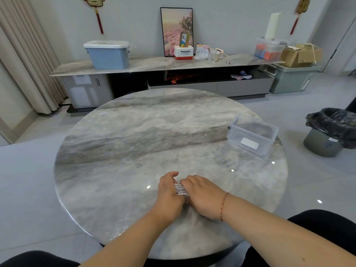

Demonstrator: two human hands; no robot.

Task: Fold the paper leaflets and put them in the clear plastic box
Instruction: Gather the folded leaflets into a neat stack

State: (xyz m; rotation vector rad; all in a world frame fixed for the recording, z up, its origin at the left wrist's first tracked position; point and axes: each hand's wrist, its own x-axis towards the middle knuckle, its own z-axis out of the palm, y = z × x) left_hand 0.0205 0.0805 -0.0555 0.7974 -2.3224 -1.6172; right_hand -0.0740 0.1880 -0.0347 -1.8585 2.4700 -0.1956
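"Panasonic" on the white-and-red box [183,52] on the far sideboard [146,64].

Head view. Both hands meet over the near part of a round marble table [134,132], the left hand [169,191] and right hand [202,195] gripping a small stack of leaflets [180,189] between them. A clear plastic box [252,136] stands well apart, at the table's right edge.

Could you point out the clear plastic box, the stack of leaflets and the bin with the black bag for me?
clear plastic box [250,144]: head view, on its near wall by the white label.
stack of leaflets [180,189]: head view, on the edges showing between both hands.
bin with the black bag [320,146]: head view, on its grey body.
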